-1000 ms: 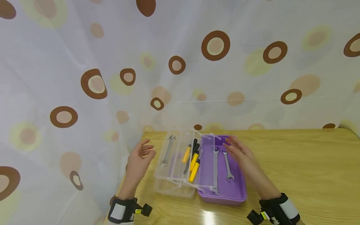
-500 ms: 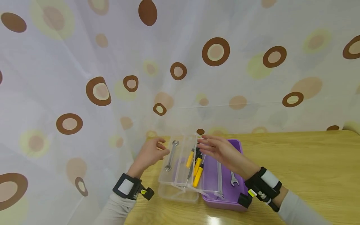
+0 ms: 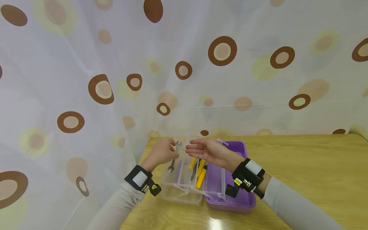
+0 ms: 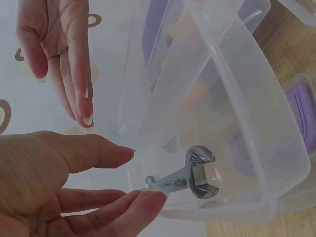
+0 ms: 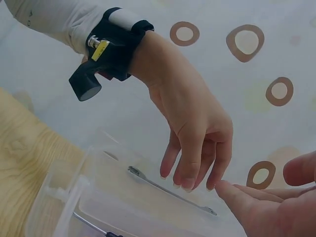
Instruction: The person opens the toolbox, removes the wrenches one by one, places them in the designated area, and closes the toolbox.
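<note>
A silver open-ended wrench point(image 3: 171, 166) lies in the left compartment of a clear plastic tray point(image 3: 181, 198). My left hand point(image 3: 163, 151) hovers over it, thumb and fingers apart; the left wrist view has the wrench's jaw end point(image 4: 201, 173) just past the fingertips, and contact cannot be made out. Across from it, my right hand point(image 3: 213, 151) hangs above the tray with fingers extended, holding nothing. In the right wrist view the whole wrench point(image 5: 170, 191) lies below the left hand's fingers point(image 5: 165, 158). Yellow-handled tools point(image 3: 202, 177) rest in the neighbouring compartment, partly hidden.
A purple toolbox point(image 3: 249, 201) stands to the right, under the tray's hinged clear arms. Inside it is a long wrench point(image 3: 223, 180). The wooden table point(image 3: 310, 172) stretches right. A dotted curtain point(image 3: 247, 83) hangs behind and at the left.
Both hands have moved inward over the clear tray. The left hand has come down over the wrench, while the right has shifted left from above the purple box. The view has tilted slightly.
</note>
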Tool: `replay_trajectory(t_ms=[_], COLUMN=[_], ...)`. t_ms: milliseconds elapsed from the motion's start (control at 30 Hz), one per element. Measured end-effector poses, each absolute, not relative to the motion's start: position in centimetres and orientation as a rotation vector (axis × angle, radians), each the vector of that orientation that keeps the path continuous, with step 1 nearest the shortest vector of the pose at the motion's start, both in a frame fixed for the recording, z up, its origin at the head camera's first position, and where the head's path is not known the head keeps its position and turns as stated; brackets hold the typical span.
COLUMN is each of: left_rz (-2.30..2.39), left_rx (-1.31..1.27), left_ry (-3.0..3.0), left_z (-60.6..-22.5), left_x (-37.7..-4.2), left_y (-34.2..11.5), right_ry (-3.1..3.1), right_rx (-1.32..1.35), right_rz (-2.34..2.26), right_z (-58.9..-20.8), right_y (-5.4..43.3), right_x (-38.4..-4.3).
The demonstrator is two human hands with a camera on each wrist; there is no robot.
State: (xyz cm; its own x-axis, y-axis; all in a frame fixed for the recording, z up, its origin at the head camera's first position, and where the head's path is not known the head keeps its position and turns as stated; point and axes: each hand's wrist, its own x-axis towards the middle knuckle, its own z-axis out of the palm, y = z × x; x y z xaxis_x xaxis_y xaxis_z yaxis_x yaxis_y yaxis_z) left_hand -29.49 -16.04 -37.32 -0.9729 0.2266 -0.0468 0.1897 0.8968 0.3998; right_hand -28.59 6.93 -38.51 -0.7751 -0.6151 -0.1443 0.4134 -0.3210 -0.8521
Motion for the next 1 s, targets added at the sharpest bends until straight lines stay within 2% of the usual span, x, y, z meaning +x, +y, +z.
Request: replay_trajectory(t_ms=[467, 1000], left_rz=[0.500, 0.365], left_rx=[0.339, 0.387], left_ry=[3.043, 3.103], left_z=[-37.6, -38.6], left_x=[-29.7, -29.9], left_y=[-14.9, -13.5], right_ry=[1.356, 1.298], right_rx=[-0.141, -0.058], right_rz=[-2.054, -2.067], right_z=[-39.9, -39.3], right_y=[4.9, 3.6], right_x=[-29.3, -29.5])
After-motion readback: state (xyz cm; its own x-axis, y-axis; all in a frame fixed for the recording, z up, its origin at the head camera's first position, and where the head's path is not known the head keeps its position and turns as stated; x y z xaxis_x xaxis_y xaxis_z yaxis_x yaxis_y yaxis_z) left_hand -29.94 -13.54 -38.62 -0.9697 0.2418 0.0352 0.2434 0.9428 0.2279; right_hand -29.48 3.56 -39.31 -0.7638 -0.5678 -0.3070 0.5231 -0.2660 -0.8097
